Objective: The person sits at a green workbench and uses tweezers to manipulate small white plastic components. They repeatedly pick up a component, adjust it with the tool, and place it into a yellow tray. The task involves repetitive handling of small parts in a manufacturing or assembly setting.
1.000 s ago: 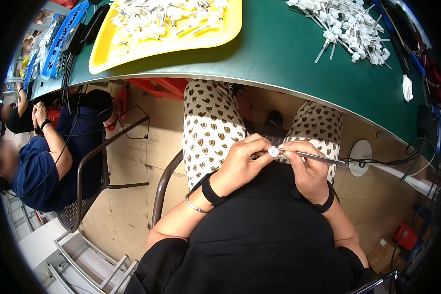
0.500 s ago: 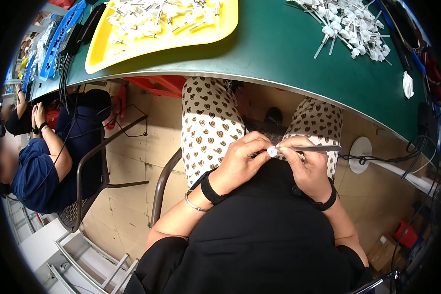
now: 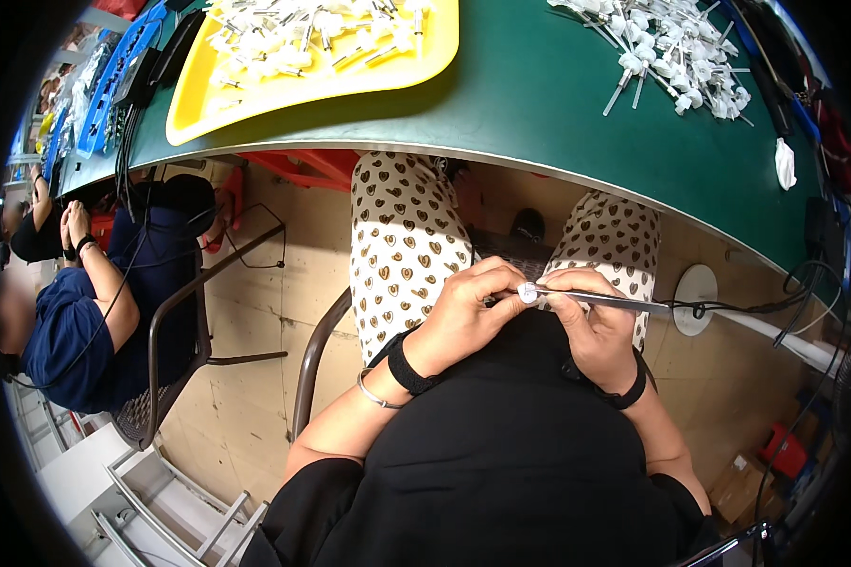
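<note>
Above my lap, my left hand (image 3: 473, 304) pinches a small white round plastic part (image 3: 528, 294) between thumb and fingers. My right hand (image 3: 592, 321) is closed on slim metal tweezers (image 3: 624, 301), whose back end points to the right and slightly downward. The tip of the tweezers meets the white part, though the exact contact is too small to make out. Both hands are close together, in front of the table edge.
A yellow tray (image 3: 425, 70) at the upper left of the green table (image 3: 529, 104) holds many white parts with metal pins. Similar white parts (image 3: 676, 57) lie piled at the upper right. A crumpled white piece (image 3: 786, 164) lies near the right edge. Another person (image 3: 80, 321) sits at left.
The tweezers have tilted, their back end dropping lower and shifting slightly to the right. My left hand keeps its pinch on the white part.
</note>
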Demonstrator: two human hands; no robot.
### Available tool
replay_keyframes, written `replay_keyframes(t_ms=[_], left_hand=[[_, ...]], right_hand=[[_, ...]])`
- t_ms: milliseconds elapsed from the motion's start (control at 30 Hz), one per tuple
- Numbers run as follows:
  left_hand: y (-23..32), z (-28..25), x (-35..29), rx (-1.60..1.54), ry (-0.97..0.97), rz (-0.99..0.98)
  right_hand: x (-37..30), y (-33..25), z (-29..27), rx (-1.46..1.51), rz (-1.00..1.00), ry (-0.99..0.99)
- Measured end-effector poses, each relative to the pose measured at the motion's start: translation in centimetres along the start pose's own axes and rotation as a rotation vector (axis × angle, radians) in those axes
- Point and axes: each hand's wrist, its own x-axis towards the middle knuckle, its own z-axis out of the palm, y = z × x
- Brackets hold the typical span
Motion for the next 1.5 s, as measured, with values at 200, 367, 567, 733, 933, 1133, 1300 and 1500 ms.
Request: replay_keyframes(t_ms=[200,367,567,733,933,1133,1300,1500], left_hand=[[-0.3,0.0,0.0,-0.022,-0.008,0.013],[-0.7,0.3,-0.1,-0.074,0.014,-0.008],[-0.5,0.2,0.0,-0.065,-0.012,-0.028],[-0.3,0.2,0.0,-0.061,-0.02,-0.016],[-0.2,0.1,0.1,-0.029,-0.029,-0.008],[-0.3,0.1,0.1,-0.04,-0.034,-0.034],[-0.2,0.1,0.1,-0.037,-0.041,-0.048],[-0.4,0.1,0.0,0.013,-0.041,-0.016]], right_hand=[[0.0,0.2,0.1,0.005,0.022,-0.007],[-0.2,0.3,0.1,0.108,0.129,0.039],[-0.2,0.2,0.3,0.116,0.166,0.062],[0.2,-0.1,0.0,0.044,0.052,0.006],[1.0,-0.5,-0.3,-0.057,-0.084,-0.063],[0.5,-0.3,-0.1,-0.026,-0.02,-0.004],[0.7,-0.5,-0.2,-0.043,-0.062,-0.026],[1.0,-0.5,-0.1,-0.08,-0.074,-0.071]])
